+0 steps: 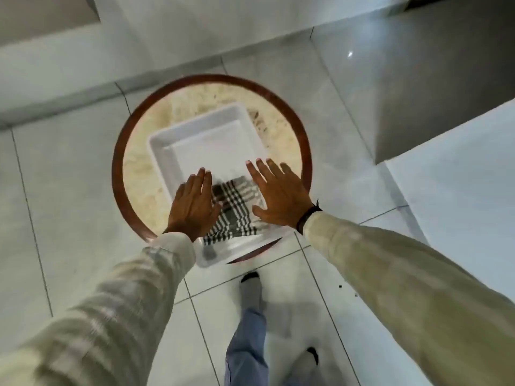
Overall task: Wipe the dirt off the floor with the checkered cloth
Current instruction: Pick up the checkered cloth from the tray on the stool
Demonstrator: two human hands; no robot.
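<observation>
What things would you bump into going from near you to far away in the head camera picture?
Grey sock → checkered cloth in the near end of the white tray → far rim of the round table → step edge.

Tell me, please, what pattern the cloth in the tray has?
A dark-and-white check on the cloth, seen from the head view.

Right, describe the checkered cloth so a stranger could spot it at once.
Find the round table with the dark wood rim; a white tray sits on it. The checkered cloth lies at the tray's near end, between both open hands, the only dark-and-white plaid thing there.
</observation>
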